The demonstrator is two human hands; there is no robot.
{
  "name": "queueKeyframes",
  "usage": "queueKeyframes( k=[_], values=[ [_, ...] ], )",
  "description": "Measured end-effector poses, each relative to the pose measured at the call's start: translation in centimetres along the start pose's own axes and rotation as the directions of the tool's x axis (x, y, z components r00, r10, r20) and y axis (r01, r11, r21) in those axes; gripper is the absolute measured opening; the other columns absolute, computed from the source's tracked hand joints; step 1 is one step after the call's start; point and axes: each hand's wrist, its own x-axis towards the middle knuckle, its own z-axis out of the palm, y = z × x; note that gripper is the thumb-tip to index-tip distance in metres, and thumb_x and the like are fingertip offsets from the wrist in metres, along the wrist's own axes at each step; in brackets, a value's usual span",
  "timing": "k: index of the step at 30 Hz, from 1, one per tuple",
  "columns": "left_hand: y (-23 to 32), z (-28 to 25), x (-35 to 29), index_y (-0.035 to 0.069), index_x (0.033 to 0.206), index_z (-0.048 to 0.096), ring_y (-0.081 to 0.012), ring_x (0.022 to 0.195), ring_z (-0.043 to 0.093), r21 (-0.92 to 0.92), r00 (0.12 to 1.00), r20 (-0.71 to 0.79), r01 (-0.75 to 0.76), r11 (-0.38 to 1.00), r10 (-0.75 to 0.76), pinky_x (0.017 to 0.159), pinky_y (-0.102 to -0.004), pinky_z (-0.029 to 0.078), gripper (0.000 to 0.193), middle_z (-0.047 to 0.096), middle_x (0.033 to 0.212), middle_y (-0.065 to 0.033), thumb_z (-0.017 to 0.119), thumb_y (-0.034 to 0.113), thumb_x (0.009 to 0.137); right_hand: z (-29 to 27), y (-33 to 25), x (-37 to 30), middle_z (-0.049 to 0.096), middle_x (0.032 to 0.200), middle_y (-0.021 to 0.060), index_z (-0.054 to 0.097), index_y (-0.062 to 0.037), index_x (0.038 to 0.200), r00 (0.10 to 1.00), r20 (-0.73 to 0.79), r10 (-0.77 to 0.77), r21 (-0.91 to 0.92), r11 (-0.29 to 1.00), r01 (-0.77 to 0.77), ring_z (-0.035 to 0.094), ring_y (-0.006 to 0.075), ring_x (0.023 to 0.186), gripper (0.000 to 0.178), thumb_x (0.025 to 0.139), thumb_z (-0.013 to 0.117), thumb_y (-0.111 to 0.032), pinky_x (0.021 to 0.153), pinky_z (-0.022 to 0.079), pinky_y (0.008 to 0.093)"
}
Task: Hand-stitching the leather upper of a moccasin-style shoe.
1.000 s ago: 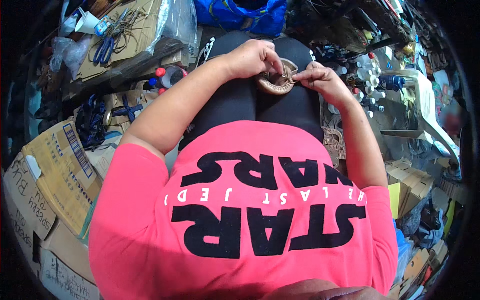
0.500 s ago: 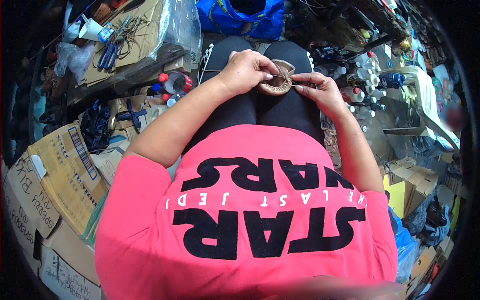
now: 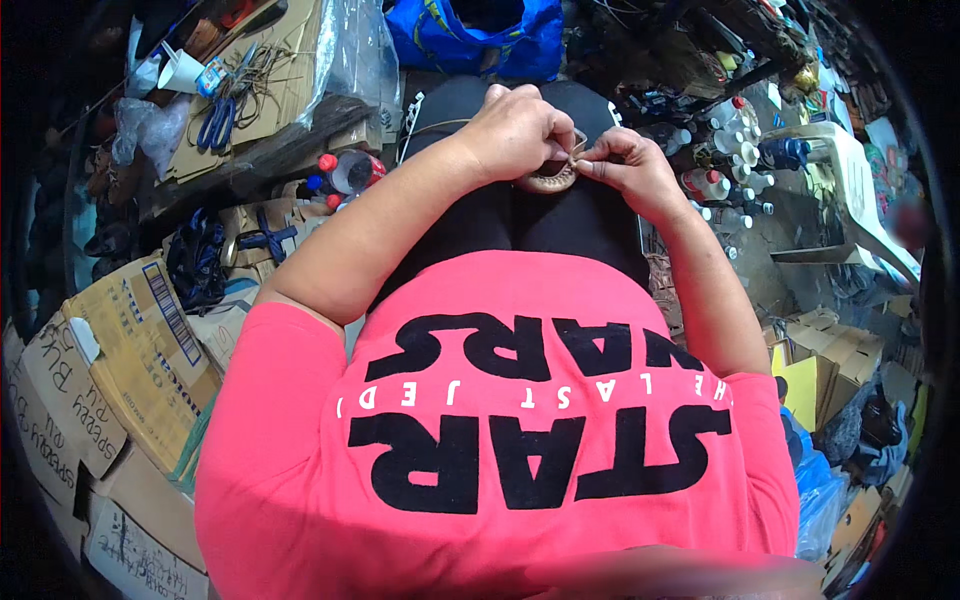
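Over my lap is a small tan leather piece [image 3: 550,183] with a rounded, gathered and stitched rim, like a moccasin upper. My left hand [image 3: 522,132] is bent over its far left side and hides much of it. The left fingers pinch at a thin tan lace [image 3: 443,125], a length of which trails out to the left past the wrist. My right hand [image 3: 628,172] pinches the lace close to the stitched rim, thumb against forefinger. The fingertips of both hands almost meet there. Which strand each one grips is too small to make out fully.
A blue bag [image 3: 480,45] stands beyond my knees. On a low bench at left lie cardboard sheets [image 3: 290,85] and blue-handled scissors [image 3: 217,125]. Several plastic bottles [image 3: 735,150] and a white plastic chair [image 3: 845,190] are at right. Cardboard boxes [image 3: 135,370] crowd the near left.
My left hand has turned over and moved slightly right, covering more of the leather piece. My right hand has drawn in closer to it, its fingers more curled.
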Motion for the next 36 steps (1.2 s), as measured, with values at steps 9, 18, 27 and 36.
queueKeyframes(
  k=[9, 18, 27, 36],
  values=[
    [-0.6, -0.9, -1.0, 0.006, 0.089, 0.061, -0.0288, 0.080, 0.059, -0.195, 0.986, 0.129, 0.126, 0.973, -0.102, 0.071, -0.0358, 0.046, 0.009, 0.061, 0.080, -0.0132, 0.060, 0.010, 0.082, -1.1, 0.5, -2.5, 0.052, 0.084, 0.0035, 0.065, -0.0034, 0.086, 0.987, -0.162, -0.018, -0.070, 0.998, 0.007, 0.052, 0.0139, 0.084, 0.019, 0.074, 0.075, -0.014, 0.074, 0.042, 0.0256],
    [0.0, -0.5, 0.3, 0.005, 0.093, 0.058, -0.0362, 0.079, 0.061, -0.138, 0.960, 0.280, 0.071, 0.988, -0.030, 0.066, -0.0403, 0.048, 0.013, 0.063, 0.081, -0.0182, 0.056, 0.015, 0.086, -3.7, -1.1, -5.1, 0.050, 0.083, 0.0020, 0.055, -0.0019, 0.083, 0.984, -0.067, 0.163, 0.243, 0.959, -0.143, 0.051, 0.0108, 0.083, 0.008, 0.084, 0.060, -0.007, 0.075, 0.043, 0.0268],
    [0.0, -0.6, 0.0, 0.006, 0.087, 0.056, -0.0371, 0.072, 0.060, -0.097, 0.977, 0.187, -0.081, 0.992, 0.099, 0.064, -0.0452, 0.046, 0.011, 0.061, 0.072, -0.0184, 0.055, 0.016, 0.084, -4.4, -4.5, -0.7, 0.062, 0.084, 0.0115, 0.063, -0.0081, 0.092, 0.995, 0.081, -0.058, -0.495, 0.864, 0.091, 0.061, 0.0301, 0.082, 0.015, 0.082, 0.062, -0.019, 0.073, 0.046, 0.0384],
    [-2.5, -1.7, -1.8, 0.008, 0.085, 0.056, -0.0349, 0.074, 0.059, -0.014, 0.970, 0.144, -0.195, 0.981, 0.195, 0.063, -0.0409, 0.045, 0.008, 0.060, 0.074, -0.0127, 0.054, 0.009, 0.077, -1.8, -4.1, 0.3, 0.063, 0.076, 0.0083, 0.055, -0.0101, 0.088, 0.926, 0.308, -0.219, -0.660, 0.652, 0.374, 0.061, 0.0299, 0.077, 0.011, 0.078, 0.051, -0.006, 0.077, 0.040, 0.0404]
  ],
)
